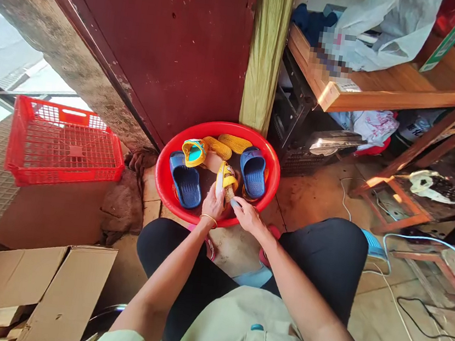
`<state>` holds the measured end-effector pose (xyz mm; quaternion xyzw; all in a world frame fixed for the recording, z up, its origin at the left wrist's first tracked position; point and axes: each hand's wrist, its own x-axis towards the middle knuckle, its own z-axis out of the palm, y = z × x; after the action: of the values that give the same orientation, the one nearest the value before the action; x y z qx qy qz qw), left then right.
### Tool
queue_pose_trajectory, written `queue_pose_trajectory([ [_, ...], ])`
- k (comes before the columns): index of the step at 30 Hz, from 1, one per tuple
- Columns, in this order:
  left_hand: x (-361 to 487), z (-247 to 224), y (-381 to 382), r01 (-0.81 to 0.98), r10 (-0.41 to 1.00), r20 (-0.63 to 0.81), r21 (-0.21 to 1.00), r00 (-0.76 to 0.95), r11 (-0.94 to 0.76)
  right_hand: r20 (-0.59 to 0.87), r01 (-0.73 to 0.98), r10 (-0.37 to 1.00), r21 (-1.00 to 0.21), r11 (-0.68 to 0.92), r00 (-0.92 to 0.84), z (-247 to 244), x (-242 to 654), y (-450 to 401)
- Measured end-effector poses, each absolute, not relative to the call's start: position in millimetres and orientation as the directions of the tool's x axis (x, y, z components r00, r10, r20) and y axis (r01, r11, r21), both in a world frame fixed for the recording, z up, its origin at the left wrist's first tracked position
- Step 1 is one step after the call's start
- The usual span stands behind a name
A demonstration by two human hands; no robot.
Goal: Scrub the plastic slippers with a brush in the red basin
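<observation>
My left hand (pixel 214 205) grips a yellow slipper (pixel 227 175) with a pale sole, tilted up over a red basin (pixel 160 181). In my right hand (pixel 248 216) is a small tan brush (pixel 229 194), its head against the slipper's inner side. Fine detail of the brush is hard to make out. Inside the basin, a dark blue slipper (pixel 188 185) lies on the left and another blue slipper (pixel 253 175) on the right. Toward the back rest a yellow slipper with a turquoise lining (pixel 195 153) and a yellow sole (pixel 234 144).
A red plastic crate (pixel 70 146) stands at left, with a brown cloth (pixel 124 202) beside it. Cardboard (pixel 72 284) lies lower left. Behind the basin rises a dark red door (pixel 177 37). A wooden table (pixel 411 96) stands right; cables (pixel 419 327) trail across the floor.
</observation>
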<state>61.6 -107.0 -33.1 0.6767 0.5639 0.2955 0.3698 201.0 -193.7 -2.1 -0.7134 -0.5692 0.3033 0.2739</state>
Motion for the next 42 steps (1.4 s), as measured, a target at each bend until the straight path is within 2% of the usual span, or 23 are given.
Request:
queue_pose_trajectory([
  [8,63.3,-29.6,-108.5,0.520,0.983,0.011,0.848,0.181,-0.106,-0.065,0.680,0.984,-0.715,-0.164,0.169,1.8,195.4,-203.3],
  [15,55.3,-25.3,-110.9,0.380,0.986,0.025,0.921,0.166,-0.088,-0.062,0.706,0.988,-0.693,-0.143,0.140,11.0,193.0,-204.9],
  [21,50.5,-31.8,-116.9,0.449,0.993,-0.026,0.893,0.115,-0.028,-0.084,0.701,0.994,-0.706,-0.105,0.065,18.7,194.2,-200.1],
  [25,50.5,-36.6,-112.4,0.407,0.995,-0.041,0.913,0.093,0.000,-0.175,0.719,0.984,-0.687,-0.105,-0.023,29.8,195.3,-205.5],
  [30,50.2,-35.1,-105.6,0.363,0.992,-0.121,0.926,0.037,0.099,-0.309,0.821,0.943,-0.566,-0.079,-0.122,41.9,194.9,-222.4],
  [36,59.8,-28.4,-111.2,0.428,0.986,-0.129,0.901,0.101,0.074,-0.403,0.893,0.913,-0.431,-0.131,-0.061,47.7,202.8,-171.1],
  [39,62.2,-26.8,-111.9,0.457,0.979,-0.142,0.887,0.145,0.061,-0.408,0.871,0.911,-0.467,-0.154,-0.058,51.3,207.6,-144.8],
  [42,60.2,-28.0,-110.6,0.446,0.974,-0.144,0.893,0.174,0.053,-0.365,0.800,0.924,-0.586,-0.128,-0.119,56.4,215.6,-151.8],
])
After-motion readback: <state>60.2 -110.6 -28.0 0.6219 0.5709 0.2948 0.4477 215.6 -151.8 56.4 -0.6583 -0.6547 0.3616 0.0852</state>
